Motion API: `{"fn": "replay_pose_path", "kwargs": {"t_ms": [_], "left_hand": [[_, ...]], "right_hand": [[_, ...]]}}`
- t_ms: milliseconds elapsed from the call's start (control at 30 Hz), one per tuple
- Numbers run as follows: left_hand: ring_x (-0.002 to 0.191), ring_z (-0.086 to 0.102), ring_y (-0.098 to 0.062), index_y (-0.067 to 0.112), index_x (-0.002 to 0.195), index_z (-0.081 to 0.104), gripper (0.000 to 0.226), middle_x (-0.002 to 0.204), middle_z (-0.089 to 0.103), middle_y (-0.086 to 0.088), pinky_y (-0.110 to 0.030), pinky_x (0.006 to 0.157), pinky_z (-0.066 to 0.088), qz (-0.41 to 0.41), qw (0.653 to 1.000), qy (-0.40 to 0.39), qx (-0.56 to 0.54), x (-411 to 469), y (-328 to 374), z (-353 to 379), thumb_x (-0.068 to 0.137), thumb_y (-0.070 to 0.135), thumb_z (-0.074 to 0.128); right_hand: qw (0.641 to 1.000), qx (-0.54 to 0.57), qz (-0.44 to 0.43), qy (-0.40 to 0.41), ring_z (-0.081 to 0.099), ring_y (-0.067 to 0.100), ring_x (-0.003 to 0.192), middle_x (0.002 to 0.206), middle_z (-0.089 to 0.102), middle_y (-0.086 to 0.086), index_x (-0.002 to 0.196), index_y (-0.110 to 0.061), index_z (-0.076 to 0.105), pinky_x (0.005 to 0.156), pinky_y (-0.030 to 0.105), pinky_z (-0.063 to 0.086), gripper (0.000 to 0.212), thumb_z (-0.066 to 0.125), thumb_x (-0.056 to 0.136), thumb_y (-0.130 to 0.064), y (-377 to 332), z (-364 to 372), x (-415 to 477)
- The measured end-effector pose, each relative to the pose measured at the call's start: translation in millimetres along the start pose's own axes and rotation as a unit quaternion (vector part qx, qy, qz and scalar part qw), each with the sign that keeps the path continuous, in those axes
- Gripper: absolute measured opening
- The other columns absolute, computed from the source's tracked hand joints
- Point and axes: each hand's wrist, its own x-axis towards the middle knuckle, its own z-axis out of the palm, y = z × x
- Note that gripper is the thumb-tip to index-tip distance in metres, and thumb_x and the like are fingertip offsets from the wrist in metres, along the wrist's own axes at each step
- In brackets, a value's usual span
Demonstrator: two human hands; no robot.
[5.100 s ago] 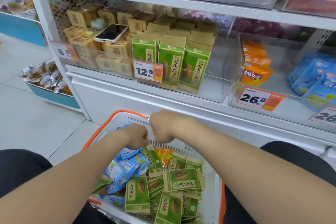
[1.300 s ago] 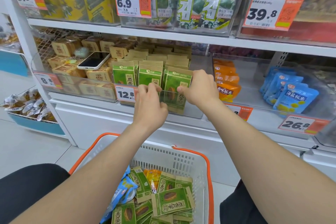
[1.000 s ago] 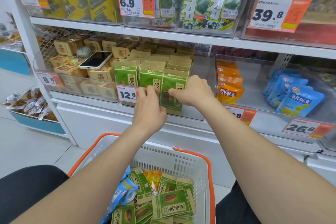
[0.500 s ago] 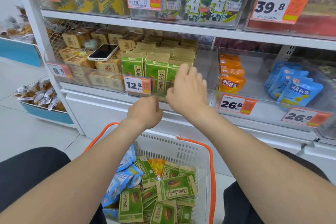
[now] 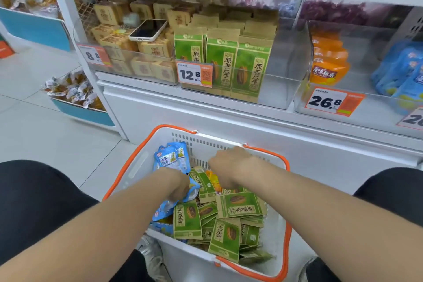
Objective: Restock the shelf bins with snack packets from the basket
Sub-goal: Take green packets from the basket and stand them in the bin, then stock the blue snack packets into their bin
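Note:
A white basket [image 5: 139, 162] with an orange rim sits on the floor between my knees. It holds several green snack packets [image 5: 239, 207], blue packets [image 5: 171, 158] and an orange packet [image 5: 212, 178]. My left hand [image 5: 178, 186] is down among the packets, where blue meets green, with its fingers curled under and hidden. My right hand [image 5: 229, 167] reaches into the basket's far side over a tilted green packet [image 5: 203, 186]; its fingers are hidden too. On the shelf above, a clear bin [image 5: 286, 71] holds upright green packets [image 5: 223, 62] in three rows.
A phone [image 5: 148, 30] lies on brown boxes [image 5: 119, 39] in the left bin. Bins to the right hold orange packets [image 5: 327, 64] and blue packets [image 5: 400, 71]. The right part of the green-packet bin is bare. A low blue tray of wrapped snacks [image 5: 73, 91] stands at the left.
Both hands have left the green packets in the shelf bin and dropped down into the basket. The view has tilted downward with them.

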Motion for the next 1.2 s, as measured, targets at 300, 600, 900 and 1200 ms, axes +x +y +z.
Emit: {"fn": "replay_pose_path", "kwargs": {"t_ms": [300,600,900,1200], "left_hand": [[0.120,0.063,-0.035,0.002,0.128,0.065,0.030,0.134,0.061,-0.016,-0.042,0.093,0.055,0.014,0.998,0.053,-0.001,37.4,-22.2,32.2,0.098,0.002,0.064],[0.112,0.066,-0.030,0.010,0.125,0.068,0.038,0.126,0.069,-0.008,-0.038,0.093,0.053,0.062,0.971,0.103,-0.205,43.5,-38.3,15.5,0.092,0.025,0.080],[0.070,0.042,-0.018,0.014,0.085,0.051,0.035,0.078,0.045,-0.002,-0.035,0.067,0.037,0.175,0.837,0.225,-0.467,18.7,-13.4,-28.3,0.098,0.041,0.069],[0.078,0.073,-0.026,0.004,0.118,0.073,0.022,0.100,0.076,-0.024,-0.035,0.063,0.058,0.200,0.538,0.213,-0.791,-26.9,30.7,-86.1,0.102,0.011,0.061]], "right_hand": [[0.996,-0.009,-0.068,-0.056,0.051,0.017,0.068,0.090,0.049,0.001,0.112,-0.013,0.056,0.052,0.032,0.041,0.017,0.050,0.097,-0.006,-11.6,13.2,52.3],[0.996,-0.013,-0.061,-0.069,0.053,0.017,0.068,0.091,0.054,0.003,0.110,-0.009,0.060,0.051,0.031,0.040,0.017,0.051,0.097,-0.004,0.8,5.4,61.6],[0.997,0.075,-0.005,-0.023,0.059,0.030,0.091,0.125,0.054,0.009,0.141,-0.019,0.034,0.059,0.037,0.047,0.072,0.081,0.086,-0.017,50.0,5.5,22.9],[0.971,0.121,-0.040,0.202,0.056,0.028,0.107,0.114,0.053,0.004,0.125,-0.027,0.047,0.079,0.040,0.045,0.053,0.076,0.087,-0.049,101.0,-0.1,-26.7]]}}
